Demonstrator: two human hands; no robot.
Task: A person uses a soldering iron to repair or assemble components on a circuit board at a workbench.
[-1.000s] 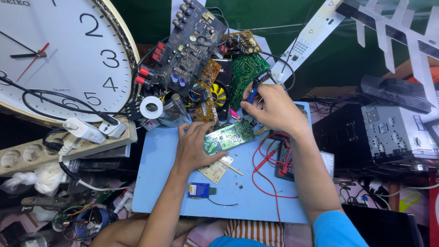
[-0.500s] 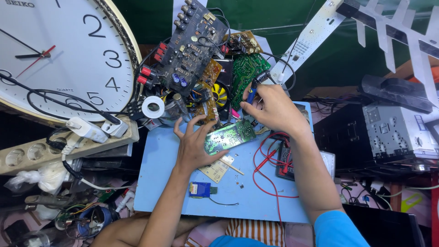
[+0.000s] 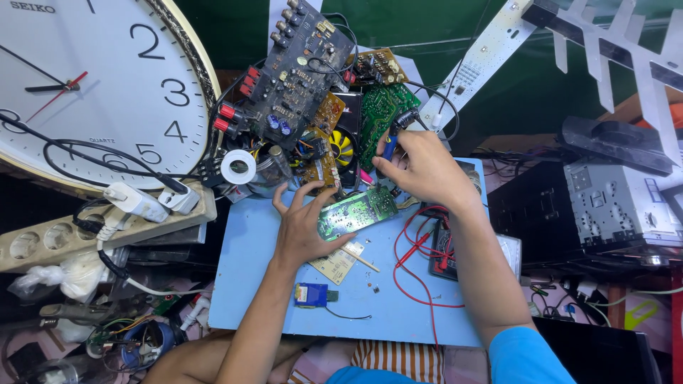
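Note:
A small green circuit board (image 3: pixel 363 208) lies on a light blue mat (image 3: pixel 249 274). My left hand (image 3: pixel 302 229) rests on the board's left end, fingers spread, pressing it down. My right hand (image 3: pixel 425 173) is just above the board's right end, closed around a blue-handled tool (image 3: pixel 389 146) with a dark cable; its tip is hidden behind my fingers. A small tan board (image 3: pixel 337 262) lies under my left wrist, and a little blue module (image 3: pixel 311 294) with a thin wire sits nearer to me.
A pile of circuit boards (image 3: pixel 302 78) leans behind the mat, beside a white tape roll (image 3: pixel 238 167). A meter (image 3: pixel 442 250) with red leads lies under my right forearm. A large wall clock (image 3: pixel 85 85) and power strip (image 3: pixel 43 242) lie left; a metal stereo chassis (image 3: pixel 622 206) sits right.
My left hand has spread its fingers wider over the green board's left end. My right hand stays at the board's far edge with the blue-handled tool.

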